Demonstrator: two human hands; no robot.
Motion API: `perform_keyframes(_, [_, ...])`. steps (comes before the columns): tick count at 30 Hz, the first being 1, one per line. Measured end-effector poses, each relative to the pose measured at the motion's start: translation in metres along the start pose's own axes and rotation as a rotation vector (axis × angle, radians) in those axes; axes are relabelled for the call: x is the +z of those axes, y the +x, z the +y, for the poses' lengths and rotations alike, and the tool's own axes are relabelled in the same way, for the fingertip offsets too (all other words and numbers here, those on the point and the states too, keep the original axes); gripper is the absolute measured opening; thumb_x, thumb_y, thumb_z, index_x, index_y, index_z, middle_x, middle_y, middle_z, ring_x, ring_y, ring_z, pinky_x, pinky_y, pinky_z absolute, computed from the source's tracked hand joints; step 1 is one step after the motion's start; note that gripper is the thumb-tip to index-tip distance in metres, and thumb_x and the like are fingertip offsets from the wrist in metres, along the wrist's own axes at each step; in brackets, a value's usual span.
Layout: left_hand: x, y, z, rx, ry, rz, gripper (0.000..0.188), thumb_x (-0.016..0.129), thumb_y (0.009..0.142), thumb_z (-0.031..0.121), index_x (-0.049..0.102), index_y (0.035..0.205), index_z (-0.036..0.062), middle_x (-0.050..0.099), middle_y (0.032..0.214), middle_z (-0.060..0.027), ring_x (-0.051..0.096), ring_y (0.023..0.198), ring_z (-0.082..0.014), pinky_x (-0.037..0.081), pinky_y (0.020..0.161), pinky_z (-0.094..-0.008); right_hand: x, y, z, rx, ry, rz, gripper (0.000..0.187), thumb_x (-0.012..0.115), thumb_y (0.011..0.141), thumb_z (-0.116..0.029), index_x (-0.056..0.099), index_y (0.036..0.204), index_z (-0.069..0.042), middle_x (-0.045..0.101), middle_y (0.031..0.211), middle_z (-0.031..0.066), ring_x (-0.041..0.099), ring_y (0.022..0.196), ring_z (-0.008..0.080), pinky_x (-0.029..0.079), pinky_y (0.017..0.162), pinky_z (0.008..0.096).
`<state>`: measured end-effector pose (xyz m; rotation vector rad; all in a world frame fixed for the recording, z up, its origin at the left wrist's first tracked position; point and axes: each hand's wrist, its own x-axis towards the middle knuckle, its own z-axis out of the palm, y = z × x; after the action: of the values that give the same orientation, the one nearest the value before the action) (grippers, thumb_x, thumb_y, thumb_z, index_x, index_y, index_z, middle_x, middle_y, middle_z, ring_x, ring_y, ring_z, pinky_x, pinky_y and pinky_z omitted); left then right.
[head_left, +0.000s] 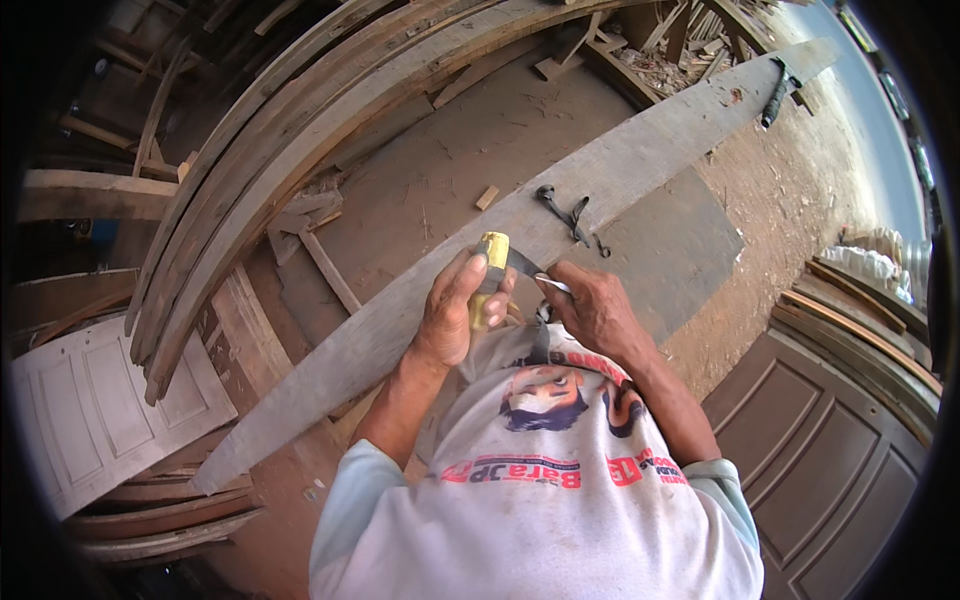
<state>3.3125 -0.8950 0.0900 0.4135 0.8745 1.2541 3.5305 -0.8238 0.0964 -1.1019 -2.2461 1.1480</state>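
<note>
My left hand (442, 312) is closed around a short, thick yellow and dark piece (495, 246) that looks like a tool handle, its yellow end pointing up. From it a black strip (522, 264) stretches across to my right hand (598, 308), whose fingers pinch its other end. A shiny pale sliver (553, 284) shows at the right fingers; I cannot tell whether it belongs to the strip. Both hands are above the near edge of a long grey plank (400, 305). Curled black strips (578, 222) lie on the plank just beyond my hands.
A tool with a black-wrapped handle (775, 97) lies at the plank's far right end. Long curved timbers (300, 130) arc across the left. Panelled doors stand at lower left (120, 400) and lower right (810, 470). A small wood block (487, 197) lies beyond the plank.
</note>
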Motion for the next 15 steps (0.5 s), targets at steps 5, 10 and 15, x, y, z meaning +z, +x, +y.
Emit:
perform_keyframes(5, [-0.007, -0.011, 0.003, 0.03, -0.085, 0.042, 0.038, 0.053, 0.114, 0.038, 0.056, 0.132, 0.0048, 0.062, 0.105, -0.0083, 0.052, 0.076, -0.0079, 0.045, 0.064, -0.0237, 0.001, 0.013, 0.002, -0.015, -0.01, -0.086, 0.02, 0.073, 0.101, -0.017, 0.07, 0.111, -0.001, 0.07, 0.091, 0.025, 0.07, 0.082, 0.0401, 0.054, 0.071, 0.0463])
perform_keyframes(10, [-0.023, -0.03, 0.015, 0.186, 0.011, 0.074, 0.038, 0.05, 0.115, 0.036, 0.053, 0.136, 0.0051, 0.062, 0.107, -0.0086, 0.052, 0.075, -0.0075, 0.045, 0.061, -0.0225, -0.016, 0.021, -0.002, 0.246, 0.116, 0.127, 0.033, 0.065, 0.106, -0.028, 0.067, 0.123, 0.0, 0.072, 0.112, 0.0267, 0.071, 0.104, 0.0417, 0.055, 0.088, 0.0473])
perform_keyframes(15, [-0.023, -0.038, 0.019, 0.394, 0.363, 0.137, 0.038, 0.049, 0.114, 0.033, 0.046, 0.138, 0.0036, 0.06, 0.106, -0.0069, 0.051, 0.075, -0.0069, 0.045, 0.062, -0.0235, -0.046, 0.055, 0.032, 0.2, -0.232, 0.277, 0.036, 0.058, 0.106, -0.024, 0.058, 0.135, -0.002, 0.069, 0.12, 0.025, 0.069, 0.105, 0.0444, 0.054, 0.094, 0.0509])
